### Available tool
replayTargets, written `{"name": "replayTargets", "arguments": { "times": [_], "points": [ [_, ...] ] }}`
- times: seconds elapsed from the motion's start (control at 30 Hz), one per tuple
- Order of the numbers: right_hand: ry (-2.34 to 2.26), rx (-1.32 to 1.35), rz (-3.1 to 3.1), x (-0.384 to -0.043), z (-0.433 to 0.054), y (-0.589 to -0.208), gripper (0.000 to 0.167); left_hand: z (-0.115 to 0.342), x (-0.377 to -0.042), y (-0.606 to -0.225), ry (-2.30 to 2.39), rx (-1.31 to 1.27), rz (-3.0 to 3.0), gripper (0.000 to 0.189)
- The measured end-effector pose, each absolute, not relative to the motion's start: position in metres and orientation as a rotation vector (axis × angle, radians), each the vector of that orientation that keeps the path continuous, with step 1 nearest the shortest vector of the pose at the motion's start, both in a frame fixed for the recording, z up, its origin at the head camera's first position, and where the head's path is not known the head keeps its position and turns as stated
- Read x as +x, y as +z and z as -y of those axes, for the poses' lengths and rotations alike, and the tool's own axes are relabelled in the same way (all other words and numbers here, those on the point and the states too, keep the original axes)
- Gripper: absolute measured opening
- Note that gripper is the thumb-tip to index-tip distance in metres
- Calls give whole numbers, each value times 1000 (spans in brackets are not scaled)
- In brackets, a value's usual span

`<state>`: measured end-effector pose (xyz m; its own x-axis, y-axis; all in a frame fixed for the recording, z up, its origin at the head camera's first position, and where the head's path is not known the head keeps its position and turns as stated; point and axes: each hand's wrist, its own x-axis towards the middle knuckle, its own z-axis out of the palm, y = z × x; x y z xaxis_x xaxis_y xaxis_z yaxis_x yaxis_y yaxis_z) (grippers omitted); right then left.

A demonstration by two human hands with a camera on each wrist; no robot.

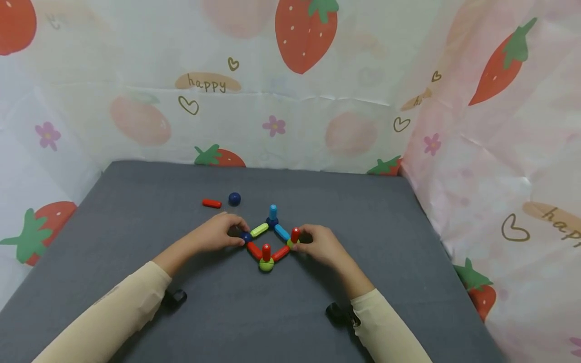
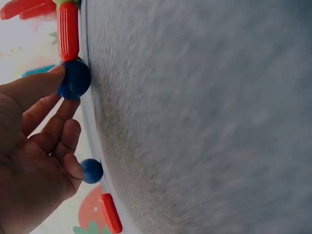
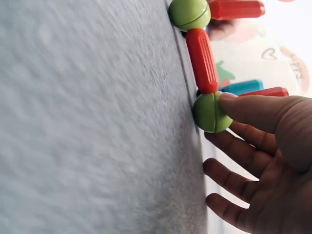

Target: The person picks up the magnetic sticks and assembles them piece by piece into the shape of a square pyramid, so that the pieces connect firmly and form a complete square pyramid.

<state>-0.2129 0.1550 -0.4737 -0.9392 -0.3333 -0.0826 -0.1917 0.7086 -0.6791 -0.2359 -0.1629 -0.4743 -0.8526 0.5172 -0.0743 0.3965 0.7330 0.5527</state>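
Observation:
A square frame of rods and balls lies on the grey cloth. My left hand (image 1: 221, 233) pinches the dark blue ball (image 2: 75, 79) at its left corner between thumb and fingers. At the right corner, my right hand (image 1: 323, 245) grips a green ball (image 3: 212, 113) that bears an upright red rod (image 1: 295, 234). The near corner is another green ball (image 1: 266, 265), topped by a red rod (image 1: 266, 252). A blue rod (image 1: 273, 212) stands on the far dark ball (image 1: 272, 222). Red rods (image 1: 254, 251) form the near sides; a yellow-green rod (image 1: 259, 230) and a blue rod (image 1: 282, 232) form the far ones.
Behind my left hand lie a loose dark blue ball (image 1: 234, 198) and a loose red rod (image 1: 212, 203) on the grey cloth (image 1: 254, 322). Strawberry-print curtains (image 1: 299, 126) border the table at the back and sides. Black wrist devices (image 1: 337, 314) sit beneath both forearms.

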Motion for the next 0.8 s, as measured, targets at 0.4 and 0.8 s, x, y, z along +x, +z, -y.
{"name": "replayTargets", "arguments": {
  "times": [0.4, 0.8],
  "points": [
    [-1081, -467, -2708, -239, -155, -479, 17, 155, -212, -476, 968, 590, -2638, 26],
    [-1063, -572, -2637, -270, -157, -479, 24, 135, -197, -477, 981, 513, -2639, 26]
  ]
}}
